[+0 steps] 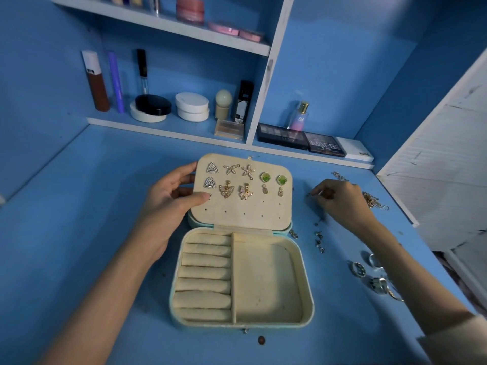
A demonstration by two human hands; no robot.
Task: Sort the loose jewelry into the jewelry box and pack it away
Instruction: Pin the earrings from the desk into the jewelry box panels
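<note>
An open jewelry box (263, 285) sits mid-desk (105, 233), its lid panel (242, 209) tilted up and carrying paired earrings (238, 180). The left hand (168, 198) grips the panel's left edge, thumb in front, likely steadying it for pinning. The right hand (340, 198), palm down, pinches a tiny piece among loose jewelry (374, 275) scattered to the box's right.
</note>
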